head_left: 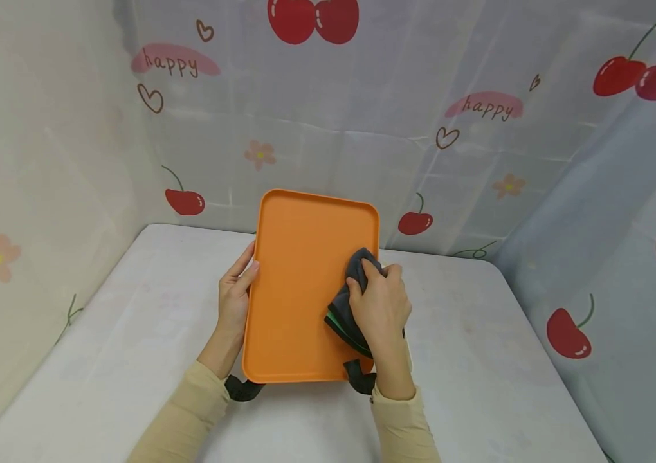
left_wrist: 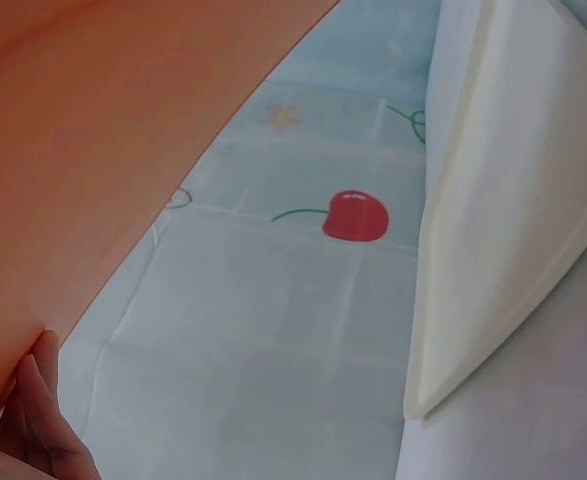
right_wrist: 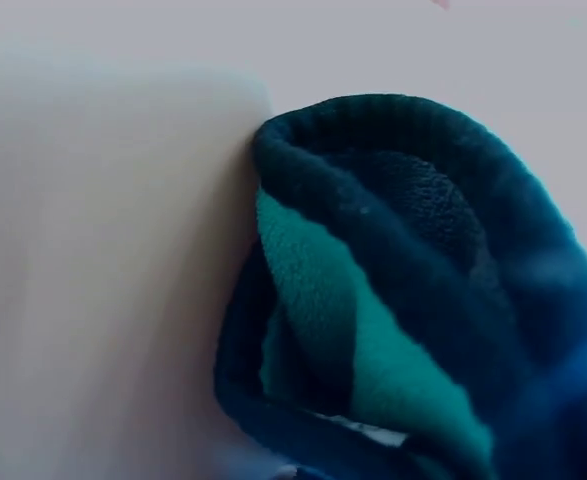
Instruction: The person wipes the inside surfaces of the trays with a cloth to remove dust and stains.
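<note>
An orange rectangular tray (head_left: 310, 276) is held up at a tilt over the table, its inner face showing. On its left edge my left hand (head_left: 235, 296) grips the rim, thumb at the front; the left wrist view shows those fingers (left_wrist: 45, 410) at the tray's edge. My right hand (head_left: 382, 302) holds a bunched dark grey cloth (head_left: 342, 312) against the tray's right side. The cloth's green layer (right_wrist: 323, 290) appears between dark folded edges in the right wrist view. The hand itself hides part of the cloth and the tray's right rim.
Below is a white-covered table (head_left: 478, 360). Printed curtains (head_left: 328, 96) with cherries and hearts enclose the back and sides. In the left wrist view a cream rimmed panel (left_wrist: 513, 220) stands at the right. Dark straps (head_left: 244, 389) hang near both wrists.
</note>
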Available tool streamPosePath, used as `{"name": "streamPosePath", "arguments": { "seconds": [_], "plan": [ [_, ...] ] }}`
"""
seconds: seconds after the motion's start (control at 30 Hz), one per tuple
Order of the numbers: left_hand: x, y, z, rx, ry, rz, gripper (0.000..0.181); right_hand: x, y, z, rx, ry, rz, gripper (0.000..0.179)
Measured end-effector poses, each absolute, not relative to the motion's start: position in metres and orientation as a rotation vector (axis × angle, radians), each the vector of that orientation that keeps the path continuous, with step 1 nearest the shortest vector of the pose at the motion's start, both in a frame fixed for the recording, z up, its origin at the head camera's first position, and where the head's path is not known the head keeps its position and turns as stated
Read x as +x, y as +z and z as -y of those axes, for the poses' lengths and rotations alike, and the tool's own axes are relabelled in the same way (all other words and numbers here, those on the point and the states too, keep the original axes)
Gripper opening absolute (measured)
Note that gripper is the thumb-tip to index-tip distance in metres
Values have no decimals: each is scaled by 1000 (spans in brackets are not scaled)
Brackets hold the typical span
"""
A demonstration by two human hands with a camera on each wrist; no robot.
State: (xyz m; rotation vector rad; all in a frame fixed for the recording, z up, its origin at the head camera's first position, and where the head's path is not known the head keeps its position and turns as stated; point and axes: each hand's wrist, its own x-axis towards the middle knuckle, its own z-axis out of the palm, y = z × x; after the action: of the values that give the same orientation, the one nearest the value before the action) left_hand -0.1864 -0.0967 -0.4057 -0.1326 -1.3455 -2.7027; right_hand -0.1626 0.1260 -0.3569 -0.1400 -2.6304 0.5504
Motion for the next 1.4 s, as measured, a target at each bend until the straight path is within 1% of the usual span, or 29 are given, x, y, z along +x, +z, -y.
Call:
{"name": "streamPosePath", "arguments": {
  "seconds": [0.17,0.47,0.73,1.07,1.4],
  "plan": [
    [-187,-406,96,-142,-2691,1351,49,-161,-359,-116,-98,537,2614,46],
    [-187,-409,93,-168,-2664,1374,48,-155,-361,-86,77,524,2595,44],
    [-187,-412,90,-158,-2656,1398,48,-151,-360,-64,208,398,2569,44],
    [-185,-414,87,-220,-2680,1375,50,-145,-362,-35,368,272,2513,44],
    [-187,-414,89,-197,-2652,1366,48,-143,-367,-29,498,188,2454,43]
  ]
}}
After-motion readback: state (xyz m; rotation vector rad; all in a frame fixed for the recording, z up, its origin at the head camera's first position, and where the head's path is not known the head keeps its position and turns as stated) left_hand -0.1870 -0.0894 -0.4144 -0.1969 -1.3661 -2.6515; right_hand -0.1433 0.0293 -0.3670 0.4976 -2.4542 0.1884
